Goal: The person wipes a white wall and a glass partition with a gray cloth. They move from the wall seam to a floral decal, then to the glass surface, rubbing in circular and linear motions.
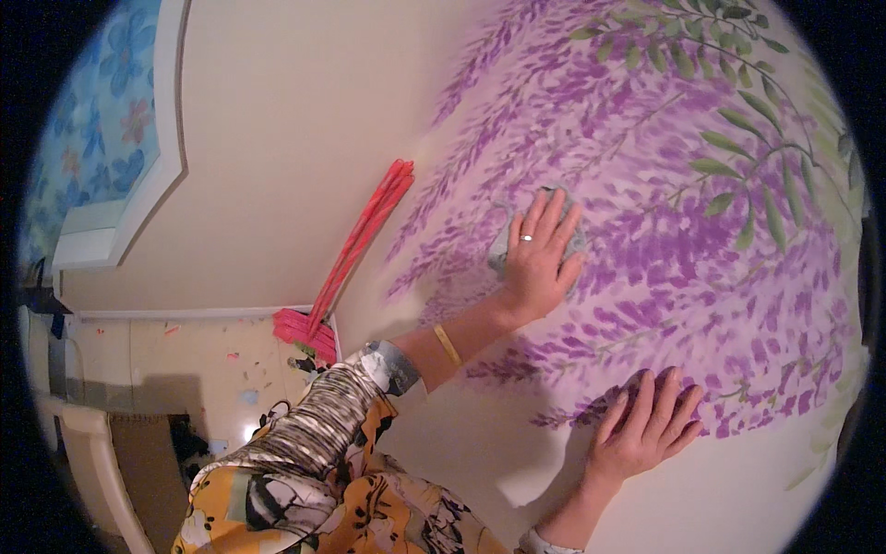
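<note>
My left hand [537,257], with a ring on one finger and a yellow band at the wrist, holds a grey-blue cloth [499,249] flat against the wall. Its fingers stretch over the cloth, whose edges show around them. Under the cloth and across much of the wall spreads a painted mural [683,240] of purple hanging blossoms and green leaves. Lower and to the right, my right hand [644,427] rests on the wall at the mural's lower edge, fingers spread and nothing in them.
Red-handled brooms or mops [362,242] with pinkish-red heads lean in the corner. Small scraps lie on the light floor [185,355]. A white frame [171,138] borders a blue flowered panel [101,111] at upper left. A pale chair [97,452] stands at lower left.
</note>
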Demonstrator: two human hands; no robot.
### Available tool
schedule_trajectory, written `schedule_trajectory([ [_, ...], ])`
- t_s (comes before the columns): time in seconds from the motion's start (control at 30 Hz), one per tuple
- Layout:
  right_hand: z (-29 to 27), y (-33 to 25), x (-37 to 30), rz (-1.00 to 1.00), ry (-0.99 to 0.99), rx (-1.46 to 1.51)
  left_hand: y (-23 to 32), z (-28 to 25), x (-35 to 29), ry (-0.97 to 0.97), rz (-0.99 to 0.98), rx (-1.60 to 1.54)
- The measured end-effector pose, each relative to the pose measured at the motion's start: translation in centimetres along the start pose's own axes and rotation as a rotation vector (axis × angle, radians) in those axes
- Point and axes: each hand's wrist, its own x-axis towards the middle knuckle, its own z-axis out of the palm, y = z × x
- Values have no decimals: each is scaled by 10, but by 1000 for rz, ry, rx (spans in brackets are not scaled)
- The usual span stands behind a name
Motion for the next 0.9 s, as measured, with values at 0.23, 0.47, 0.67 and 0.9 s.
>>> schedule_trajectory([
  [0.23,1,2,0,-31,8,-55,-99,15,-58,150,-300,48],
  [0.47,2,1,1,-44,47,-68,-219,20,-191,8,-387,399],
  [0.67,3,1,2,-37,55,-61,-222,20,-316,-87,-581,333],
  [0.9,1,-4,6,-32,57,-23,-186,39,-317,-612,-872,653],
])
